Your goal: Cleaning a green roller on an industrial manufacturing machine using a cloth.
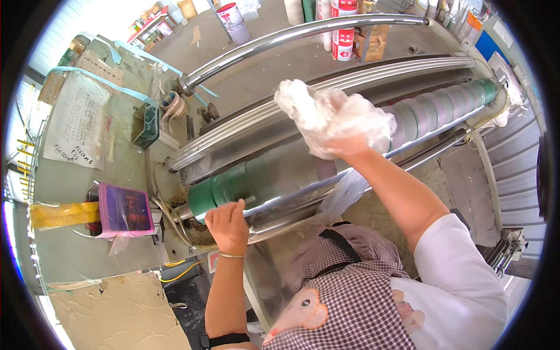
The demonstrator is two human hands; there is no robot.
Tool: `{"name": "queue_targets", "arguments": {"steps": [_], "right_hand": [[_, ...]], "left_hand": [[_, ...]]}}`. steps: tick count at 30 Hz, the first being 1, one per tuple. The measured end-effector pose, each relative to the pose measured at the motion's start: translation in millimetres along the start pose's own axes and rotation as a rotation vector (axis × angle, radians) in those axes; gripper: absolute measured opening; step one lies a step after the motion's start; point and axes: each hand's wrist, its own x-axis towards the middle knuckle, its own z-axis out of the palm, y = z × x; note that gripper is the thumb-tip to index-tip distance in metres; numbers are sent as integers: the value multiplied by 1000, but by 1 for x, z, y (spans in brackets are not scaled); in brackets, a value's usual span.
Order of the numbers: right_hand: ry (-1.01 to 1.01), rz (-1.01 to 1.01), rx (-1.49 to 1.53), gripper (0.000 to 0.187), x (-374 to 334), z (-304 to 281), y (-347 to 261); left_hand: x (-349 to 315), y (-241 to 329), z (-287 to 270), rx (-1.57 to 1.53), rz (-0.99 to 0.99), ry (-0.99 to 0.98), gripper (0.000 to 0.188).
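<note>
Checked apron (350, 291) and white sleeve (461, 274) fill the nearest ground, with both my forearms rising from the lower edge. Left hand (228, 226), a thin bangle at its wrist, has its grip curled shut on the near edge of the machine, just below the end of the green roller (245, 181); what exactly the fingers close on I cannot tell. Right hand (349, 144) reaches farther up and across, its grip closed on a bunched white rag (326, 114), which hides most of the fingers. That rag lies pressed on the middle of the green roller, which runs from lower left to upper right and shows pale bands toward its far end. A slim bright rod (420, 149) runs alongside the roller on my side. To the left, a pink-edged control panel (125, 210) sits by a strip of yellow tape (61, 213) on the grey machine housing, with a printed paper sheet (79, 122) stuck higher up. Beyond the roller lie ribbed steel bars (245, 125), then a polished curved pipe (303, 34). Farthest off, a white bucket (233, 20) and red-and-white cans (343, 38) stand on the concrete floor
</note>
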Motion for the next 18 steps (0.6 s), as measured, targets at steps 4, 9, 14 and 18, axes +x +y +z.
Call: {"name": "queue_targets", "arguments": {"steps": [4,9,14,18], "right_hand": [[13,-83,-330,45,-59,102,-4],[-1,-103,-274,46,-68,111,11],[-5,-94,-257,47,-51,114,7],[-21,-86,-258,48,-43,117,1]], "left_hand": [[34,-25,-6,-25,-95,32,18],[58,-35,-9,-170,-138,-184,12],[42,-18,-22,-86,-23,-370,24],[11,-7,-17,-103,70,-390,22]]}}
